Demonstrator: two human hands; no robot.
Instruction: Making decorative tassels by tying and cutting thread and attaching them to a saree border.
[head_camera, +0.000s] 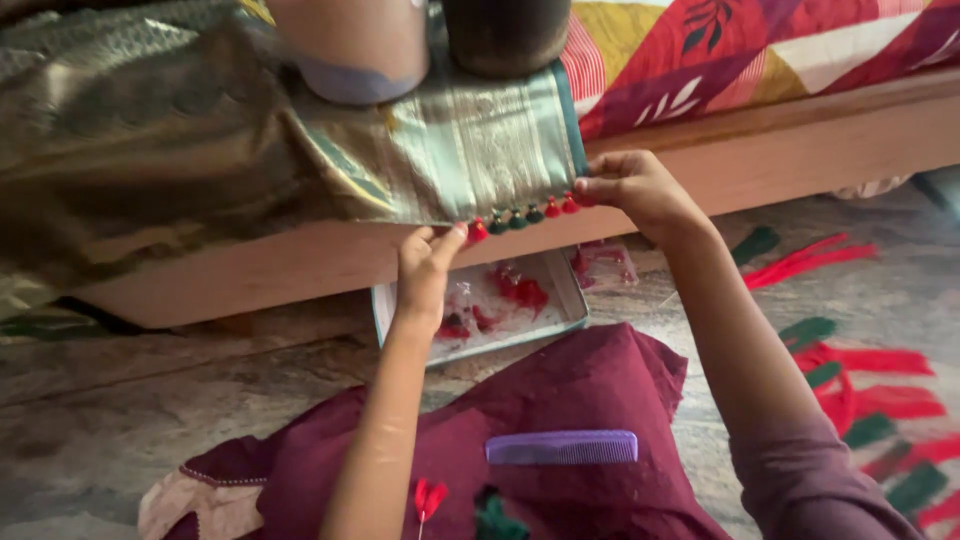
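Flanking tassels (522, 218), tray (570, 285) beneath

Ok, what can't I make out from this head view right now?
- Two round containers standing on the fabric: tops cut off by the upper edge.
- Shallow tray: part hidden behind the left hand; red bits inside blurred.
- Tassel row: too small to see any thread or knots; right hand covers its end.
- Purple comb: teeth blurred.
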